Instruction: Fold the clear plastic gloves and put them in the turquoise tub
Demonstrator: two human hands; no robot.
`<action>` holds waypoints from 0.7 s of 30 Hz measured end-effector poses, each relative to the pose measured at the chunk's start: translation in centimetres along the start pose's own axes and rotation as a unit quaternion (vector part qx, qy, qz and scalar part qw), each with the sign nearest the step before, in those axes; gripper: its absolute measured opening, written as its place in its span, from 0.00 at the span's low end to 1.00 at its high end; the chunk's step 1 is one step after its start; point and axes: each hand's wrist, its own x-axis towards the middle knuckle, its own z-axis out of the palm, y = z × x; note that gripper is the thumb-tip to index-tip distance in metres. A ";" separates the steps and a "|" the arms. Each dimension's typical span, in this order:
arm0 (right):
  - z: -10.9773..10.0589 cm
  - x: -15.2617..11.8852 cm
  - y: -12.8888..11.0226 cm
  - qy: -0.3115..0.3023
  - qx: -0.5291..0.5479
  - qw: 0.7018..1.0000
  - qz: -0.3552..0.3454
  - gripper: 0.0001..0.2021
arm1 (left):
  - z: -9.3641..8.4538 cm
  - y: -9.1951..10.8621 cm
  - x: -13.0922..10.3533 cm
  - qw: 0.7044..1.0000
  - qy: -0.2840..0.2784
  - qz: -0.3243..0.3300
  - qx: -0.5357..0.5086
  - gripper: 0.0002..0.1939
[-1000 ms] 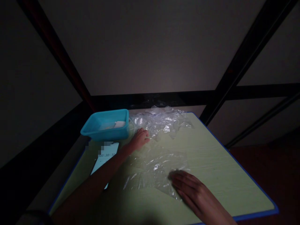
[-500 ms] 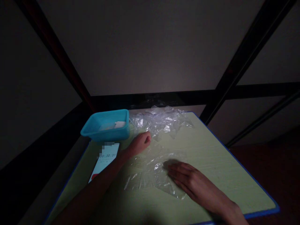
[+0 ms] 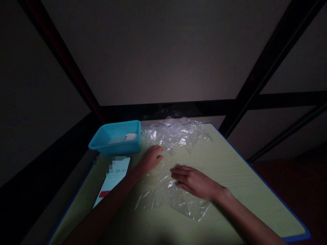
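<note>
I have the left hand (image 3: 152,159) low over the table (image 3: 242,190), its fingers loosely bent and its thumb set apart from them in a small gap, with nothing that I can see gripped between. My right hand (image 3: 195,181) lies palm down, wide and flat, fingers stretched out and pointing toward the left hand; it is over the clear plastic sheet (image 3: 189,204), and I see no pinch on it. That thin, creased sheet spreads below and between my two hands, with one corner reaching out on the near side of the right hand. Whether the left fingertips touch the film, I cannot tell. Just beyond the left hand, and ahead of the right, a heap of crumpled clear plastic (image 3: 178,134) runs along the table's far edge. To the left of the left hand and a little farther off I see a blue basin (image 3: 122,147) with a white item (image 3: 131,137) inside, too dim for me to name. Nearer than the basin, left of that same hand, a phone (image 3: 113,182) lies flat with its lit screen showing digits and a red patch, its near end partly covered by my left forearm. A pale wall panel (image 3: 163,51) rises past both hands.
</note>
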 end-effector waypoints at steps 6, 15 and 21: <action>0.4 -0.2 0.7 0.010 0.037 0.999 -0.030 0.16 | -0.2 -1.0 -0.3 1.000 -0.013 0.000 0.011 0.15; 0.0 -1.3 0.7 0.017 0.065 0.995 -0.070 0.15 | -0.8 -0.3 -0.9 0.996 -0.084 0.037 0.006 0.14; 0.2 -1.3 0.7 0.020 0.039 0.997 -0.071 0.15 | -0.5 0.3 -0.6 0.996 -0.087 0.034 0.009 0.08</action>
